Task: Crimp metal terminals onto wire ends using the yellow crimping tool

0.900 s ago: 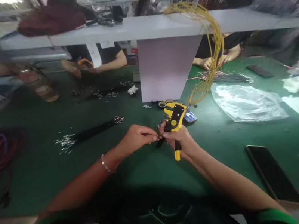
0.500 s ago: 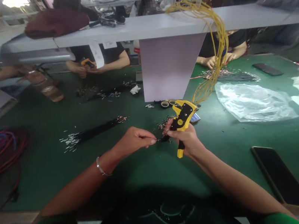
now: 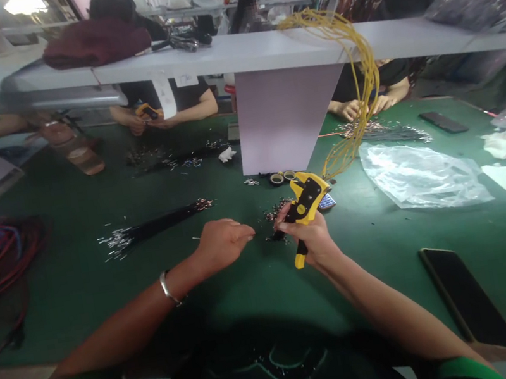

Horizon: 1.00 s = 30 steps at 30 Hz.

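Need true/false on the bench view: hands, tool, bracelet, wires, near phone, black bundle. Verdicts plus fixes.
1. The right hand holds the tool. True.
2. The left hand is apart from the tool. True.
3. The bracelet is on the right wrist. False: the bracelet is on the left wrist.
4. The yellow wires hang over the shelf edge. True.
5. The near phone lies on the plastic bag. False: the near phone lies on the table, apart from the plastic bag.
6. The black bundle is coiled. False: the black bundle lies stretched out.
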### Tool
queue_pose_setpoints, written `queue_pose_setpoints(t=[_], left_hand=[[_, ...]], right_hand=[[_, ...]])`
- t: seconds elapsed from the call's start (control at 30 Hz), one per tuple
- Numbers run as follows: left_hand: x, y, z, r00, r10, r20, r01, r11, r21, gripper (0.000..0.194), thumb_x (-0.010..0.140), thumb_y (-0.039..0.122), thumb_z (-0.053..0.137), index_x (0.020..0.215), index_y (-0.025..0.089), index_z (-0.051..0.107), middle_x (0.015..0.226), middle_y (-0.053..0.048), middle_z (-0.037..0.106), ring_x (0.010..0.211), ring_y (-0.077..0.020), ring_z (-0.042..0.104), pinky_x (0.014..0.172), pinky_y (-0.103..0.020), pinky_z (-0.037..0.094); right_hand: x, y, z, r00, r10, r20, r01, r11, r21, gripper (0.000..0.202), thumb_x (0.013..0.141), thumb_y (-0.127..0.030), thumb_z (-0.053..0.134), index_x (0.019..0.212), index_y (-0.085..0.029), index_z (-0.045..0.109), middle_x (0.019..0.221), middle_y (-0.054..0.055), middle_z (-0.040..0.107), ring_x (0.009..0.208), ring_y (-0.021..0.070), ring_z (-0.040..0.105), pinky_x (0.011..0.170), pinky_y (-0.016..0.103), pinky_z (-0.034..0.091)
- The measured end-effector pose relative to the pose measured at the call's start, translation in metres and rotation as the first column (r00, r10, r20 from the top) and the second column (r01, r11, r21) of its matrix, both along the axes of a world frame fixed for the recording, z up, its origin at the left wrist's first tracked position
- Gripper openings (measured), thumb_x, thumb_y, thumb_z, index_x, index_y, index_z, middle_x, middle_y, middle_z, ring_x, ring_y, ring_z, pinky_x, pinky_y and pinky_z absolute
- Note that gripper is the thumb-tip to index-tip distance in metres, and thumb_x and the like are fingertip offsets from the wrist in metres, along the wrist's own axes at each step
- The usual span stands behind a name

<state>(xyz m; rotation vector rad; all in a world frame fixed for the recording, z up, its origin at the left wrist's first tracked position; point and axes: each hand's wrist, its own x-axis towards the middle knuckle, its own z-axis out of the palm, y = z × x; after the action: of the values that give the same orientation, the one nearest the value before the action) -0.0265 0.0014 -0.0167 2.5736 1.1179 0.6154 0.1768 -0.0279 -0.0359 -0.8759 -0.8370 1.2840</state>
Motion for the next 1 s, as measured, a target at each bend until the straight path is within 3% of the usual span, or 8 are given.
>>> queue_pose_setpoints(t=[0.07,0.17,0.3,0.37,0.53,0.73,0.87,1.0], left_hand=[[0.0,0.0,0.001,1.0,-0.025,0.01,0.025,0.998,-0.061,0.02,0.083,0.021,0.056,0.084,0.025,0.076,0.072,0.0,0.072,0.069,-0.014,0.063,0.066,-0.024,0.045],[0.004,-0.002,0.005,0.983,-0.047,0.176,0.097,0.952,-0.291,0.019,0.081,0.026,0.06,0.09,0.022,0.076,0.08,-0.002,0.074,0.071,-0.0138,0.064,0.069,-0.025,0.047],[0.015,-0.008,0.011,0.935,0.137,0.328,0.103,0.779,-0.618,0.026,0.077,0.032,0.064,0.096,0.017,0.075,0.07,-0.003,0.072,0.062,-0.0124,0.061,0.058,-0.023,0.047],[0.02,-0.01,0.014,0.921,0.224,0.32,0.058,0.733,-0.678,0.026,0.077,0.032,0.063,0.093,0.016,0.075,0.059,-0.001,0.067,0.053,-0.0104,0.056,0.051,-0.021,0.043],[0.023,-0.01,0.021,0.91,0.254,0.329,-0.02,0.816,-0.577,0.018,0.076,0.025,0.062,0.082,0.015,0.076,0.054,0.001,0.063,0.05,-0.0092,0.054,0.05,-0.02,0.043],[0.019,-0.01,0.019,0.946,0.089,0.31,-0.011,0.969,-0.245,0.016,0.081,0.021,0.059,0.082,0.02,0.075,0.075,-0.001,0.072,0.065,-0.0115,0.064,0.061,-0.022,0.048],[0.017,-0.01,0.013,0.965,0.063,0.254,-0.06,0.998,-0.016,0.017,0.085,0.022,0.058,0.083,0.022,0.074,0.076,-0.001,0.073,0.069,-0.0133,0.065,0.066,-0.024,0.047],[0.02,-0.012,0.015,0.983,0.012,0.183,-0.017,0.999,0.027,0.018,0.086,0.023,0.057,0.086,0.023,0.074,0.072,0.0,0.071,0.067,-0.0128,0.063,0.063,-0.023,0.045]], right_hand=[[-0.001,0.0,0.001,1.0,0.004,-0.02,-0.004,1.0,-0.003,0.025,0.053,-0.01,0.073,0.074,-0.019,0.063,0.068,-0.002,0.063,0.062,0.0156,0.058,0.063,0.032,0.048],[-0.002,0.0,0.002,0.999,0.02,-0.048,-0.021,1.0,-0.022,0.026,0.053,-0.01,0.074,0.075,-0.019,0.063,0.068,-0.002,0.063,0.063,0.0162,0.058,0.063,0.032,0.048],[-0.005,-0.001,0.005,0.999,0.018,-0.036,-0.02,0.999,-0.037,0.025,0.053,-0.012,0.075,0.074,-0.019,0.064,0.068,-0.002,0.064,0.064,0.0156,0.058,0.063,0.03,0.047],[-0.005,-0.002,0.006,0.999,0.026,-0.027,-0.027,0.999,-0.025,0.024,0.053,-0.012,0.074,0.073,-0.019,0.064,0.068,-0.002,0.063,0.064,0.0154,0.057,0.062,0.03,0.046],[-0.003,-0.002,0.007,1.0,0.028,0.005,-0.028,1.0,0.003,0.025,0.055,-0.013,0.074,0.077,-0.019,0.064,0.07,-0.002,0.064,0.065,0.0148,0.057,0.063,0.029,0.046],[-0.004,-0.004,0.01,0.995,-0.011,0.101,0.007,0.999,0.038,0.023,0.056,-0.016,0.074,0.076,-0.02,0.062,0.071,-0.002,0.062,0.068,0.0154,0.056,0.065,0.03,0.047],[-0.005,-0.005,0.01,0.994,-0.016,0.113,0.011,0.999,0.041,0.023,0.057,-0.017,0.074,0.076,-0.02,0.062,0.071,-0.002,0.062,0.067,0.0155,0.056,0.064,0.03,0.047],[-0.004,-0.004,0.01,0.997,-0.026,0.079,0.024,0.999,0.035,0.024,0.056,-0.016,0.075,0.077,-0.02,0.062,0.072,-0.001,0.062,0.067,0.0154,0.056,0.064,0.03,0.046]])
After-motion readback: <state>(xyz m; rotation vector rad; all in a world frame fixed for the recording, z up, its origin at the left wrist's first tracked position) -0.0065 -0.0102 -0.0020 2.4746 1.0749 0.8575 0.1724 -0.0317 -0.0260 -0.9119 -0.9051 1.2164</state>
